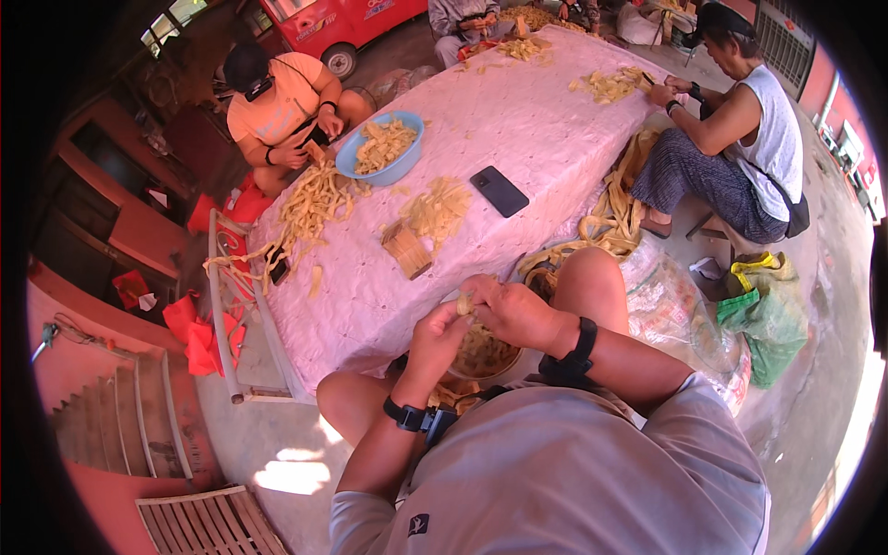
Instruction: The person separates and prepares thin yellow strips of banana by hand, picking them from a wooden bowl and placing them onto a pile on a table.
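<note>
Both of my hands are closed in front of me over a bowl. My left hand point(442, 333) pinches a pale yellow strip point(464, 303); my right hand point(518, 314) grips at the same strip, its fingertips partly hidden. Beneath them the bowl point(476, 374) holds yellowish pieces. Just beyond, on the pink-covered table point(342, 277), lie a bundle of wooden pieces point(405, 248), a pile of thin yellow pieces point(438, 208) and a black phone point(499, 191).
Co-workers sit left point(277, 111), right point(740, 139) and far point(458, 18) around the table. A blue basin point(381, 173) and long strips point(314, 203) lie on it. Sacks point(768, 324) are at right, a metal frame point(231, 333) left, a red vehicle point(342, 23) behind.
</note>
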`<state>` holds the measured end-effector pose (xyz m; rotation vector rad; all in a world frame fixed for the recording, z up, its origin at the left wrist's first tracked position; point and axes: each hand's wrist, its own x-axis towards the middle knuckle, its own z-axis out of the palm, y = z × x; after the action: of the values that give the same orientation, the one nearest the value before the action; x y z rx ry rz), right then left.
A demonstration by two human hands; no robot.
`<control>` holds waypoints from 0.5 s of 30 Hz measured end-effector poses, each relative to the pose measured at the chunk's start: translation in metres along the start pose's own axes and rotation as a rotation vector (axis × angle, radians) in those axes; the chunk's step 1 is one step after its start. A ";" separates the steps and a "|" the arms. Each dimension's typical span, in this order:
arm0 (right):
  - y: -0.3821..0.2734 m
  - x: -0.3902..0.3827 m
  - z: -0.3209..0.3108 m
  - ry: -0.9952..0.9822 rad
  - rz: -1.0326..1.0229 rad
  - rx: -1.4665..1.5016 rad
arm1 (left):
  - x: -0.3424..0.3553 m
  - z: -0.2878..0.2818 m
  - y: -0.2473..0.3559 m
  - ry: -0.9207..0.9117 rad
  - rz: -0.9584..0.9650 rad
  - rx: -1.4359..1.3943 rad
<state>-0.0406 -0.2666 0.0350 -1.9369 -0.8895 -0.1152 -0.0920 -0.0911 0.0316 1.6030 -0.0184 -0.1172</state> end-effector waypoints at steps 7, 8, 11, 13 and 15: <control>-0.003 0.006 -0.016 -0.040 0.058 0.141 | 0.002 -0.003 -0.004 -0.065 0.003 -0.097; -0.001 0.007 -0.015 -0.042 0.057 0.146 | 0.001 -0.005 -0.005 -0.060 0.000 -0.094; 0.012 0.004 -0.015 -0.205 0.379 0.647 | -0.002 0.000 0.006 -0.135 -0.007 -0.159; 0.016 0.002 -0.019 -0.258 0.348 1.014 | -0.002 0.002 0.015 -0.167 -0.149 -0.220; 0.013 0.001 -0.021 -0.195 0.298 1.003 | -0.005 0.000 0.024 -0.218 -0.188 -0.269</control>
<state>-0.0255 -0.2864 0.0368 -1.1073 -0.5838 0.5996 -0.0958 -0.0920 0.0558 1.3146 -0.0197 -0.4229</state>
